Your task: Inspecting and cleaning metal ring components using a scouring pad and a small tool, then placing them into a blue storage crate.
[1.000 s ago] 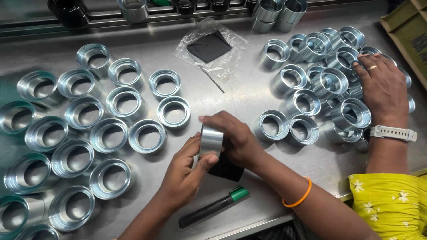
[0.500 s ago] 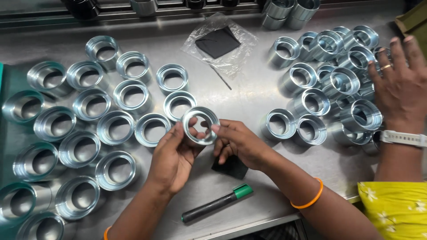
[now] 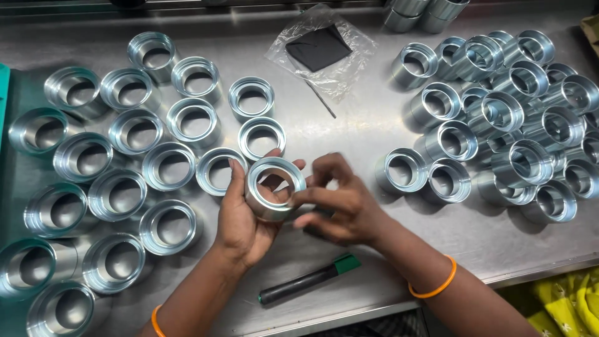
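**Head view: one metal ring lifted between both your hands**

Head camera, looking down: you have a single metal ring (image 3: 274,187) up off the surface (image 3: 374,131), its open mouth turned toward you. Your left hand (image 3: 240,218) cups it from beneath and behind, thumb on the near-left rim and fingers curled round the far side, so that hand is closed on the ring. Your right hand (image 3: 343,209) comes in from the right, with the fingertips pinched together on the ring's right rim and the other fingers bent.

By the look of it, the step in hand is a close handling of this one ring, held and steadied at the middle of the surface. It sits between the two groups of like rings and is part of neither.

To your left, the sorted rings (image 3: 125,181) stand upright in loose rows, mouths up, most touching their neighbours. The nearest one is just beside your left thumb. To your right, the heaped rings (image 3: 499,112) lie crowded and tilted, some resting on others.

A green-capped marker (image 3: 309,281) lies near the front edge below your hands. A clear plastic bag (image 3: 321,50) holding a dark square sits at the back.

The ring looks smooth and slick, so any move from here calls for the left hand to carry the weight, as the right only nips the rim.
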